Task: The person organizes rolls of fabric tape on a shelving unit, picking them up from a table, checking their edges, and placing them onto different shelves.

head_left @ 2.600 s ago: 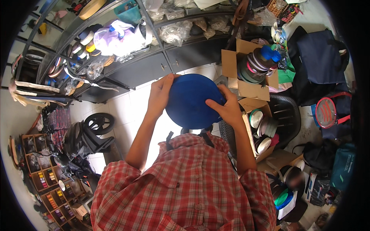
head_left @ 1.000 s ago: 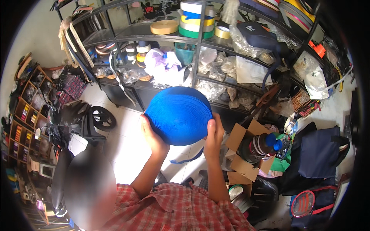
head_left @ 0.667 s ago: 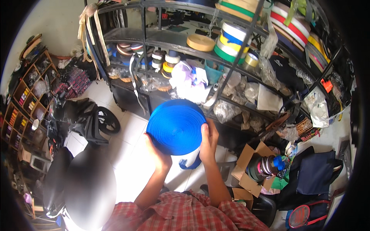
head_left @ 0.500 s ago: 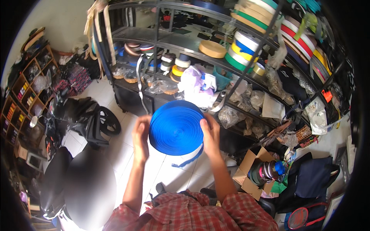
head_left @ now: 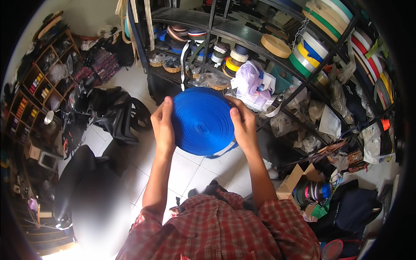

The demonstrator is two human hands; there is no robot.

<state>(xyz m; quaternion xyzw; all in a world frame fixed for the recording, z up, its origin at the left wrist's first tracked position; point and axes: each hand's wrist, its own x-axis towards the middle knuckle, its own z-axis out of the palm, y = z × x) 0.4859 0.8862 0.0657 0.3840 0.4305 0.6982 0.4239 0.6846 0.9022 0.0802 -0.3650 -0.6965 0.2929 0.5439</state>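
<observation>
A large flat roll of blue webbing [head_left: 203,123] is held up in front of me between both hands. My left hand [head_left: 164,125] grips its left rim, thumb up along the edge. My right hand [head_left: 242,125] clasps the right rim with its thumb against the coil's face; its other fingers pass partly behind the roll. The coil's spiral windings face me. A loose end of the strap shows just below the roll, near my right hand. The roll hides what lies directly behind it.
Ahead stands a dark metal shelf rack [head_left: 186,19] with strap rolls, including a tan roll [head_left: 276,46], and plastic bags. A parked motorcycle [head_left: 106,112] is at left, near a wooden cubby shelf [head_left: 32,93]. At right sit a cardboard box [head_left: 289,186] and dark bags [head_left: 357,212].
The roll and both hands sit slightly higher in view, and the roll's face has tilted. The strap's loose end, hanging below before, now shows less. The view has shifted, moving the rack rightward.
</observation>
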